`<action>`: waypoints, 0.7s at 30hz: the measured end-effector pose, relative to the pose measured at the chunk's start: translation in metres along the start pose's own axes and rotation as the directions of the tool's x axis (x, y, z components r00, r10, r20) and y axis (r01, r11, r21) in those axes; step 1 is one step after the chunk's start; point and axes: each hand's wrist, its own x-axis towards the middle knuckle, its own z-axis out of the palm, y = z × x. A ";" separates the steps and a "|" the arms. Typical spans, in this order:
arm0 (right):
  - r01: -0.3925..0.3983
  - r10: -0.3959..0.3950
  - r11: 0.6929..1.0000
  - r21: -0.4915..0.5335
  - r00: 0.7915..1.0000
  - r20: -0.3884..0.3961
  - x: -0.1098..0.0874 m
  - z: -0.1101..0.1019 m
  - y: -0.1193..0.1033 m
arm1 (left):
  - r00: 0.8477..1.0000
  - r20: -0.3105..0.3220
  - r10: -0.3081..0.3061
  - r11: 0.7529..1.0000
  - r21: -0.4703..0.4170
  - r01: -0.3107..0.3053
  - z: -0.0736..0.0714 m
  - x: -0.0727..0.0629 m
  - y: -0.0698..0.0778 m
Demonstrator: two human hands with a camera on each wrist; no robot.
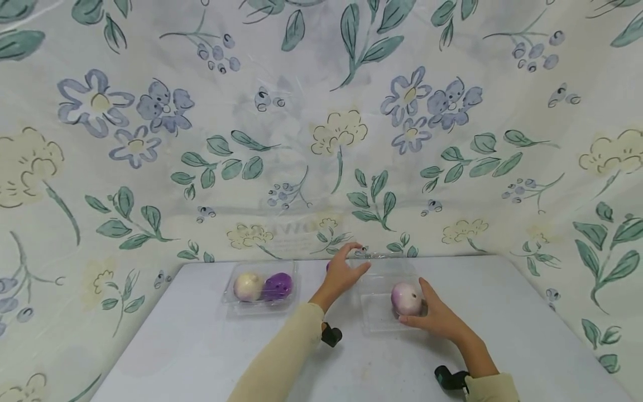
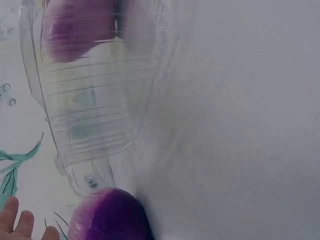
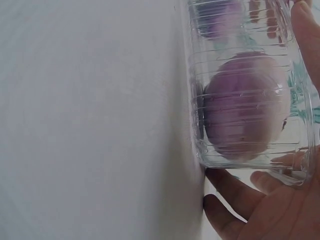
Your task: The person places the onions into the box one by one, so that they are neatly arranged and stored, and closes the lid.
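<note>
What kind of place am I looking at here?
Probably a staged tabletop workspace, perhaps set up for recording: a pale table, a floral sheet screening its back and sides, and small black wrist-worn devices, possibly cameras.

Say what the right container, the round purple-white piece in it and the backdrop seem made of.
Container: likely thin plastic, clear and glossy; contents show through its ribbed wall.
Round piece: smooth, shiny highlights; plastic or real produce, can't tell.
Backdrop: probably coated fabric or plastic sheet, printed; faint sheen.
</note>
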 end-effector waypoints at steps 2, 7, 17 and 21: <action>0.005 -0.005 1.000 -0.003 1.000 -0.003 0.000 0.000 0.001 | 1.000 -0.011 -0.014 1.000 -0.008 0.013 0.000 0.000 -0.001; 0.021 -0.022 0.999 -0.023 1.000 -0.018 0.001 -0.001 0.006 | 0.999 -0.039 -0.020 1.000 0.001 0.020 0.003 0.000 -0.009; 0.026 -0.026 0.999 -0.043 1.000 -0.009 0.000 -0.006 0.006 | 0.994 -0.107 0.018 0.996 0.090 -0.009 0.002 0.001 -0.019; 0.040 -0.042 0.997 -0.068 0.999 -0.034 0.003 -0.003 0.001 | 0.990 -0.137 0.029 0.992 0.126 -0.012 0.001 0.002 -0.021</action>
